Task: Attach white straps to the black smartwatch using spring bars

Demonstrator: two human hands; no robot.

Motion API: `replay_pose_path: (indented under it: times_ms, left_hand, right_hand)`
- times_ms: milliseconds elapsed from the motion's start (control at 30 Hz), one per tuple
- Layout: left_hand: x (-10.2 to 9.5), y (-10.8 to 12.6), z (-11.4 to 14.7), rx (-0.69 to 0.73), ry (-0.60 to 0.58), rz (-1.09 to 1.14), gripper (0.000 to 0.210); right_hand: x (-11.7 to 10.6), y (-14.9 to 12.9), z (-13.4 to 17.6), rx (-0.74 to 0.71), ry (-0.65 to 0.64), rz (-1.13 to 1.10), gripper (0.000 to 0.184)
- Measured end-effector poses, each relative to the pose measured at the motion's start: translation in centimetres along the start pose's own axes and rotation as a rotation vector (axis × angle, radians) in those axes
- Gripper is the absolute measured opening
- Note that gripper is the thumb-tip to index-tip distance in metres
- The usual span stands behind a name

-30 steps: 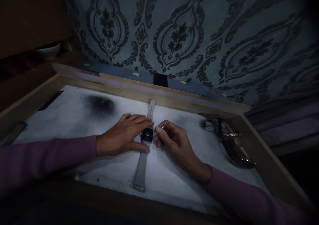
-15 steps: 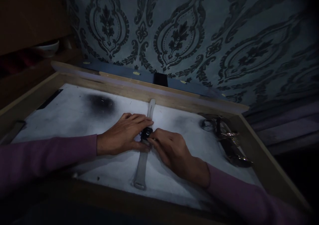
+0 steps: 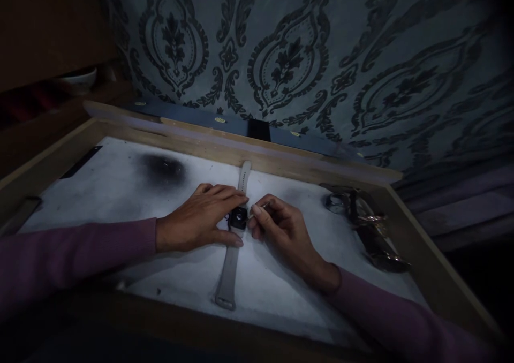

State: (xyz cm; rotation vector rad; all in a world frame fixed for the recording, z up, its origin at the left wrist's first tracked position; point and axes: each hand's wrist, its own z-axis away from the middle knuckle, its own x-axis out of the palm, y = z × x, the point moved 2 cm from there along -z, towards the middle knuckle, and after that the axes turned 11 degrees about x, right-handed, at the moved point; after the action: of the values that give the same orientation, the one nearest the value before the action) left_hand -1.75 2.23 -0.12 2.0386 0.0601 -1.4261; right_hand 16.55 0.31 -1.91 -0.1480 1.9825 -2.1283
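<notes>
Shelf (image 3: pixel 72 106) at far left bears a white bowl (image 3: pixel 80 79), its right side clear of the shadow beside a red thing too dim to name. Below, just inside the left rim of a wooden tray (image 3: pixel 193 138), lie a dark strip (image 3: pixel 81 162) and, nearer, a dark-ended band (image 3: pixel 24 210). A black smudge (image 3: pixel 163 170) marks the white tray floor (image 3: pixel 265 299) just beyond the left hand (image 3: pixel 201 216).

That hand lies palm down, its fingers and thumb spread across either end of the watch (image 3: pixel 239 218); how firmly they press cannot be told. They partly cover the strap (image 3: pixel 227 277) where it meets the case. The watch sits mid-tray, strap stretched out near and far.

Behind the far rim is a black block (image 3: pixel 259 129). Just right of the watch, the right hand (image 3: pixel 281 229) pinches a thin tool (image 3: pixel 265 205), its fingers hiding most of it; whether its tip touches the case is unclear. Well apart, by the right rim, a round thing (image 3: pixel 336 202) sits beside a dark, gold-trimmed cluster (image 3: pixel 366 237).
</notes>
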Motion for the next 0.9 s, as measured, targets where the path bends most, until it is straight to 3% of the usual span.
replay_pose_path:
  times_ms: [533, 900]
  left_hand:
    - [-0.1, 0.1, -0.1, -0.006, -0.013, 0.005, 0.067]
    - [-0.1, 0.1, 0.0, -0.002, -0.009, 0.020, 0.066]
  right_hand:
    - [0.1, -0.1, 0.1, -0.038, -0.009, 0.061, 0.033]
    - [0.4, -1.9, 0.8, -0.326, 0.007, 0.477, 0.020]
